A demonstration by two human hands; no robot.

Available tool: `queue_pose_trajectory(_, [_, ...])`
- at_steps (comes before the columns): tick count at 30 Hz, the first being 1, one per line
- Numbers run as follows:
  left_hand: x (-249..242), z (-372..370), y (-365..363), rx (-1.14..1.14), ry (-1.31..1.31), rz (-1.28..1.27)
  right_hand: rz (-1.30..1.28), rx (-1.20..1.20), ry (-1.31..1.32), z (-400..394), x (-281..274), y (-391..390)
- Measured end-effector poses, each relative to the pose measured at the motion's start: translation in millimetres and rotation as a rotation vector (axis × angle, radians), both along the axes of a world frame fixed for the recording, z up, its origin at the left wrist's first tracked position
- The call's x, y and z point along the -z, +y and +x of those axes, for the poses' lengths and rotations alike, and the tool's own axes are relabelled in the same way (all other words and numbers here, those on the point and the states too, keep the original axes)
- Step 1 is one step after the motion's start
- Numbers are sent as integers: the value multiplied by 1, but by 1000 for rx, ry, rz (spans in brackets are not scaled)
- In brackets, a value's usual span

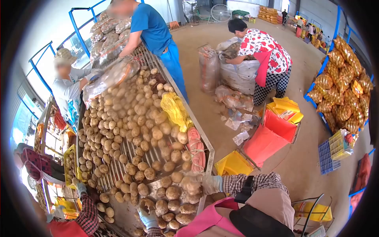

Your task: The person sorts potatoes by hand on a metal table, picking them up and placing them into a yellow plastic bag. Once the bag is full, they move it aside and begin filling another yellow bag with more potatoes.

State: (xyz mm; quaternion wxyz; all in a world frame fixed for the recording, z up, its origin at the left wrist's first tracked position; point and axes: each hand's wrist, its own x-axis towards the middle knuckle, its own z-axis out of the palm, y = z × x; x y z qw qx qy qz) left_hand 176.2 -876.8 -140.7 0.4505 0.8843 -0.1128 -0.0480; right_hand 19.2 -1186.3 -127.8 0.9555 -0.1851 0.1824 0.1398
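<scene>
At the lower end of a slatted metal sorting table (210,154) covered in potatoes (114,124), my left hand (148,218), in a pale blue-white glove, has its fingers against a brown potato (147,205) with a dark hollow. My right hand (212,184), in a similar glove, reaches over the right rim. Its fingers are smeared by motion beside blurred potatoes (191,185), so its grip is unclear. Just above it on the rim lie a pink mesh bundle (196,148) and a yellow mesh bag (174,110).
Two people at the far end handle a potato sack (112,79). A co-worker's gloved hand (81,189) rests at the left edge. Right of the table are a red bag in a frame (262,144), a yellow bag (235,164) and a person bending over a large sack (239,75).
</scene>
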Motion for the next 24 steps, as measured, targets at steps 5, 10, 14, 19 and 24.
queue_pose_trajectory(5, [-14, -10, -1, -9, -37, 33, 72, 32, -35, 0, -49, -2])
queue_pose_trajectory(10, [-21, -14, 5, -30, -46, 63, 26, 63, 86, 1, -62, -1])
queue_pose_trajectory(14, [-39, -24, 1, -62, -26, 84, -12, 10, 72, -6, -51, 16])
queue_pose_trajectory(19, [-39, -29, 6, -34, -29, 76, 176, 71, -167, -5, -44, -3])
queue_pose_trajectory(24, [-33, -34, 8, -29, -28, 48, 184, 239, 22, -10, -40, -15])
